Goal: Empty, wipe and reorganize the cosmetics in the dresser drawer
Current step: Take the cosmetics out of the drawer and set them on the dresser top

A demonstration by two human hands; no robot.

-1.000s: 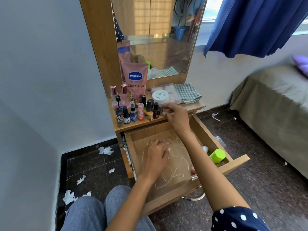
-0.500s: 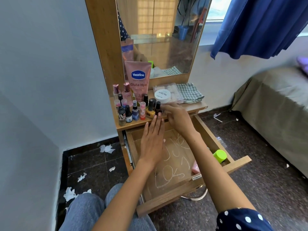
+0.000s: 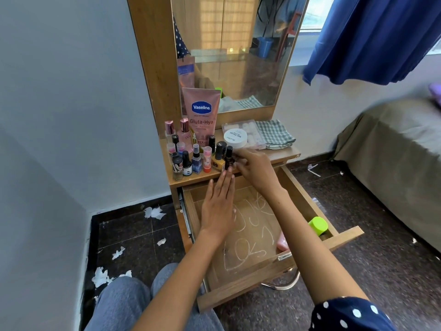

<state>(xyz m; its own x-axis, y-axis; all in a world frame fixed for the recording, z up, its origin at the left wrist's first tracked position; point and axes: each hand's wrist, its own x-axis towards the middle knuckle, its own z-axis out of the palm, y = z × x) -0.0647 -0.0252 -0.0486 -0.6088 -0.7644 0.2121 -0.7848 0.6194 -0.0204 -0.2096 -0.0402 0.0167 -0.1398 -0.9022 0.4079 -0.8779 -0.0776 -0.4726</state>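
Wood-grain dresser (image 3: 152,68) fills the frame, its worktop (image 3: 284,152) crowded with cosmetics and its drawer (image 3: 281,285) pulled open below, nearly emptied. White smears mark the drawer floor; a lime-green cap (image 3: 317,225) and a pink item (image 3: 282,242), half hidden behind the right forearm, lie along its right side. A pink lotion tube (image 3: 202,111) stands against the mirror, a checked cloth (image 3: 275,133) folded to its right. The left hand (image 3: 218,206) hovers flat over the drawer, fingers straight and together, tips reaching the worktop's front edge. The right hand (image 3: 255,169) is higher and nearer the bottles, its fingers curled at a small dark bottle (image 3: 228,158) standing upright at the right end of the front row; whether they actually pinch it cannot be told, as the hand covers the contact. Labels on the small bottles are too small to read.
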